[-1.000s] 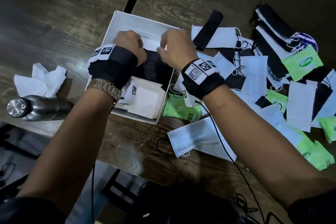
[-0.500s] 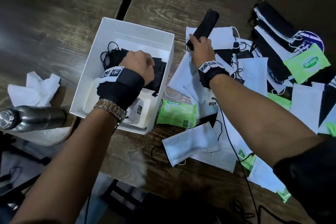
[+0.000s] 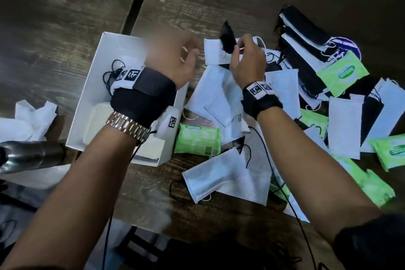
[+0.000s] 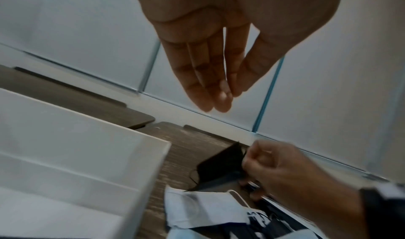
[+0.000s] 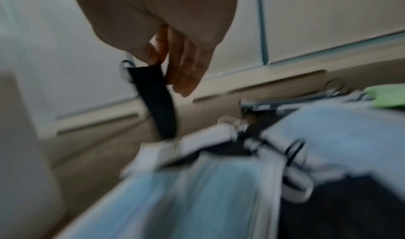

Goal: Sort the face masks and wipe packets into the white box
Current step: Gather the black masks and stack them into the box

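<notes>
The white box (image 3: 96, 66) stands left of centre with black and white masks inside. Blurred by motion, my left hand (image 3: 188, 57) hovers over the box's right wall, with straight fingers (image 4: 208, 86) that hold nothing. My right hand (image 3: 237, 47) pinches a folded black mask (image 3: 228, 37) by one end and holds it just above the pile of white and black masks (image 3: 221, 98). In the right wrist view the black mask (image 5: 155, 97) hangs from my thumb and fingers (image 5: 186, 69). A green wipe packet (image 3: 197, 140) lies beside the box's near right corner.
More green wipe packets (image 3: 341, 72) and masks are scattered over the right of the wooden table. A steel bottle (image 3: 28, 155) and crumpled white tissue (image 3: 32, 116) sit left of the box. A dark gap (image 3: 140, 0) splits the two tabletops.
My left hand has come up out of the box, opened and swung right toward the right hand. My right hand has lifted the black mask off the pile.
</notes>
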Demonstrator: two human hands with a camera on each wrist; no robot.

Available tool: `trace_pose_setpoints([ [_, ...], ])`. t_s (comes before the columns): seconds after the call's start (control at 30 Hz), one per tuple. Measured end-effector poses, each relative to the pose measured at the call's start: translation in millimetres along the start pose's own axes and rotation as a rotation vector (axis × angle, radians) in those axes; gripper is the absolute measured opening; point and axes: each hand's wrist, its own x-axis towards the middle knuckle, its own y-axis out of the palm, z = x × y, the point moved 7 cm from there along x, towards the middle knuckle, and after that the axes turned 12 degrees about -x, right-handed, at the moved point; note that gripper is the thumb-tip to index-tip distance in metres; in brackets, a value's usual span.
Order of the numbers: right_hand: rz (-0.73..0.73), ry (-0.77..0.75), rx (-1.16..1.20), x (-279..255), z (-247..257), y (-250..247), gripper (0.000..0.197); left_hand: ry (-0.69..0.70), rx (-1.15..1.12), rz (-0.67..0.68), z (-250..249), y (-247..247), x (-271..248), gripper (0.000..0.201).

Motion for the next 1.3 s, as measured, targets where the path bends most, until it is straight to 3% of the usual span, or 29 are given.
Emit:
trace_pose_setpoints([
  [0.1, -0.057, -0.081, 0.203, -4.8, -6.7, -58.4, 0.009, 0.1, -0.036, 0.059, -19.7, 35.4, 13.5, 0.038],
  [0.23, 0.221, -0.131, 0.469, -6.1, -25.6, -97.6, 0.005, 0.078, 0.105, 0.207, -24.2, 90.8, 36.7, 0.072],
  [0.3, 0.322, -0.128, 0.611, -3.6, -40.5, -101.5, 0.002, 0.022, 0.156, 0.241, -24.6, 111.6, 42.7, 0.058],
  [0.37, 0.35, -0.076, 0.696, 1.3, -64.8, -97.6, 0.001, -0.044, 0.205, 0.259, -23.8, 130.2, 43.0, 0.022],
  [0.43, 0.316, -0.018, 0.617, 11.4, -92.4, -89.7, 0.009, -0.059, 0.233, 0.291, -21.5, 145.2, 39.3, 0.015],
  [0.57, 0.189, 0.073, 0.154, 50.0, -160.5, -63.5, 0.009, -0.064, 0.192, 0.337, -11.7, 168.5, 31.6, 0.015],
  [0.63, 0.153, 0.089, -0.061, 70.3, -184.7, -56.7, 0.02, -0.027, 0.199, 0.352, -12.2, 178.7, 27.5, 0.02],
  [0.73, 0.203, 0.093, -0.316, 96.6, -208.8, -43.8, 0.031, 0.047, 0.183, 0.357, -11.1, 191.5, 22.2, 0.033],
  [0.83, 0.331, 0.102, -0.497, 111.3, -228.6, -26.0, 0.028, 0.02, 0.175, 0.377, -4.0, 201.4, 17.0, 0.038],
  [0.97, 0.412, 0.147, -0.56, 117.3, -241.2, -17.0, 0.02, -0.008, 0.164, 0.365, 2.8, 203.2, 13.8, 0.028],
  [1.1, 0.35, 0.182, -0.599, 117.7, -237.3, -28.2, 0.019, -0.046, 0.136, 0.335, 9.1, 201.1, 15.8, 0.024],
  [1.13, 0.305, 0.199, -0.578, 116.8, -234.2, -35.4, 0.018, -0.082, 0.092, 0.304, 9.0, 198.3, 16.3, 0.03],
  [1.23, 0.112, 0.209, -0.44, 105.5, -214.6, -62.9, 0.017, -0.195, -0.104, 0.192, 9.4, 188.0, 17.9, 0.078],
  [1.3, -0.066, 0.186, -0.294, 82.0, -196.0, -84.8, 0.019, -0.203, -0.223, 0.155, 8.8, 187.6, 21.7, 0.083],
])
